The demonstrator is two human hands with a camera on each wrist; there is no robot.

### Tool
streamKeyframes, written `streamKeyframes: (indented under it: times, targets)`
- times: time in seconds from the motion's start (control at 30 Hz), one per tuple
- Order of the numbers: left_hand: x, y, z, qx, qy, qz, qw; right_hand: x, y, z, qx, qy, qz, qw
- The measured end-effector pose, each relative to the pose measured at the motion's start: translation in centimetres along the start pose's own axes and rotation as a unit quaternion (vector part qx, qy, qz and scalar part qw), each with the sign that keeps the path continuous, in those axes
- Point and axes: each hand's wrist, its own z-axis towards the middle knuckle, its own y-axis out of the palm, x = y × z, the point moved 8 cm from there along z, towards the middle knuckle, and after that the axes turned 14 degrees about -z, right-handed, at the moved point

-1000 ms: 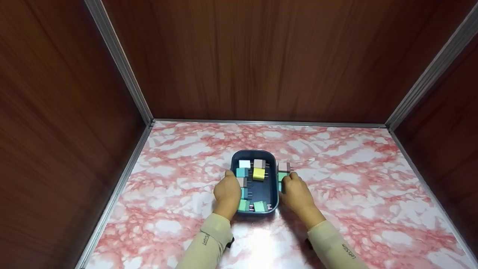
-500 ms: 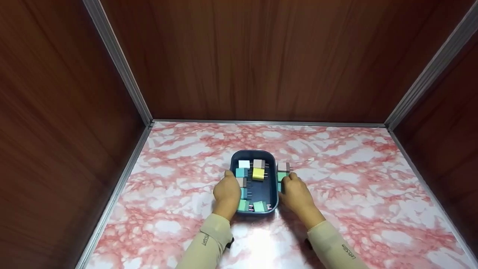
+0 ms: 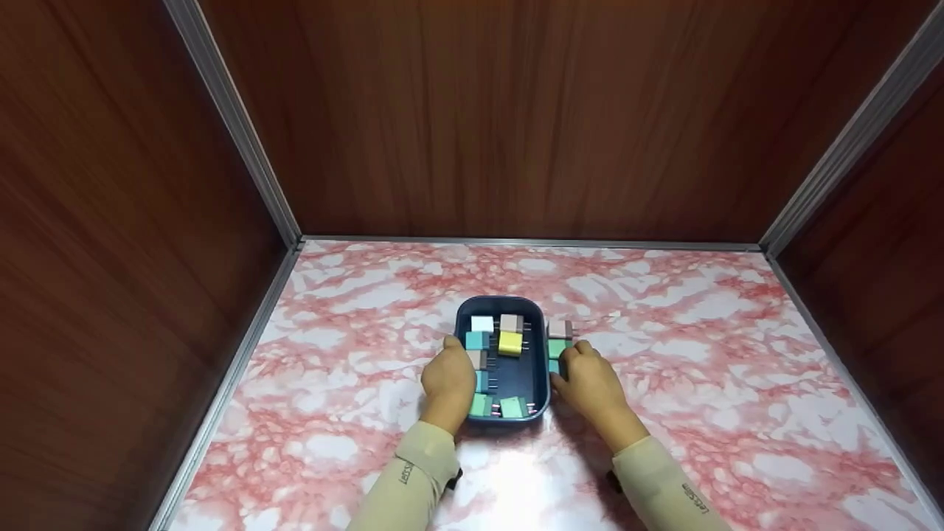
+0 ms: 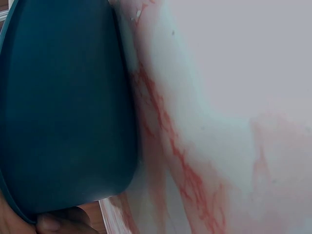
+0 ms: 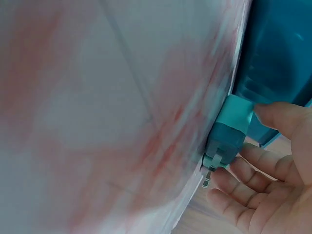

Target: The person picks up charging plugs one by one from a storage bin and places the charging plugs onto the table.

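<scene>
My left hand (image 3: 448,380) grips the left rim of a dark blue tray (image 3: 504,423). In the left wrist view, fingers (image 4: 48,223) show at the near end of its outer wall (image 4: 68,107). Two-pronged charger plugs lie inside, among them a yellow one (image 3: 511,344) and a white one (image 3: 483,324). My right hand (image 3: 592,383) is at a teal charger plug (image 5: 235,114) on the table, outside the tray's right wall. Its thumb tip is at the plug's edge, and the other fingers are loosely bent and spread beside it.
Right of the tray, a green charger plug (image 3: 557,348) and a pinkish one (image 3: 560,329) line up beyond the teal plug. The red-and-white marbled table (image 3: 354,354) is bounded by brown wood-look panels (image 3: 516,125) with metal edge strips.
My right hand has shifted slightly to the right, and a little more of the teal charger plug shows. My left hand and the tray have stayed in place.
</scene>
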Motion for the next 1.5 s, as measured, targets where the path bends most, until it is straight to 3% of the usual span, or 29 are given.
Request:
streamKeyframes:
  times: [0.37, 0.63, 1.0, 1.5]
  targets:
    - [0.1, -0.1, -0.1, 0.017, 0.002, 0.007, 0.9998, 0.3, -1.0, 0.1, 0.0, 0.013, 0.003, 0.9999]
    - [0.2, -0.1, 0.0, 0.014, 0.005, 0.003, 0.9999, -0.3, -2.6, 0.0, 0.019, -0.005, 0.004, 0.9998]
    - [0.4, -0.4, -0.1, 0.038, 0.012, 0.02, 0.999, -1.6, -4.9, -0.3, 0.053, -0.034, 0.007, 0.998]
    - [0.0, -0.1, 0.0, 0.003, -0.01, -0.001, 0.9999, -5.7, -6.9, -1.2, 0.031, -0.087, 0.02, 0.9956]
